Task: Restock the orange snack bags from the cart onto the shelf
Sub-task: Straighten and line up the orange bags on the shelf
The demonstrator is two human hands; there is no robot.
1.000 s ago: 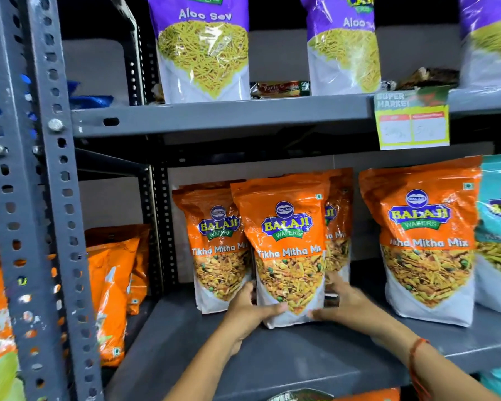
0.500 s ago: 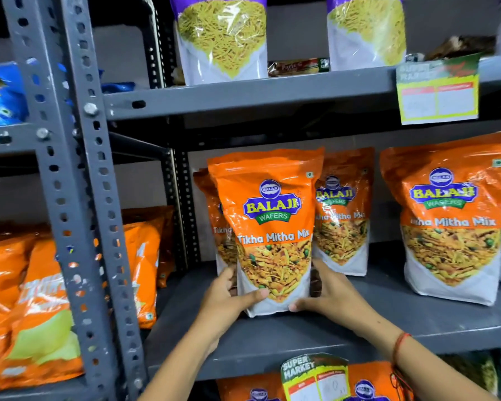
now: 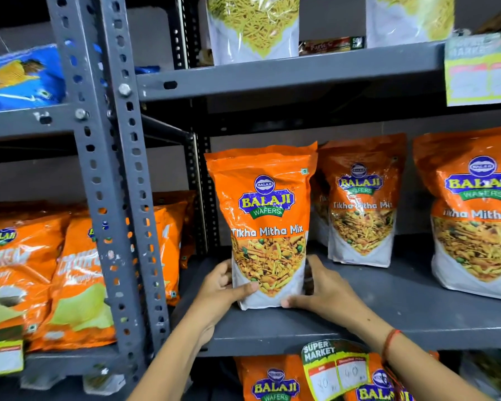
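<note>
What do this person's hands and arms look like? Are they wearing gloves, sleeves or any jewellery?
No gloves and no sleeves in view: both forearms are bare up to the picture's edge. The left hand shows nothing worn. The right hand is bare too, but its wrist carries a thin orange-red thread band. No rings or watch are visible.

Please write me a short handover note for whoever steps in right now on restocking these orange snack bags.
Left hand: grips the lower left edge of the front Tikha Mitha Mix bag.
Right hand: grips its lower right edge.
The bag stands upright on the grey middle shelf, near the front edge, beside the left upright.
Done: two more orange bags stand further right on the same shelf.
Left: let go once the held bag stands steady, perhaps after pushing it back in line. The cart is out of view, so the remaining stock is unknown.
</note>
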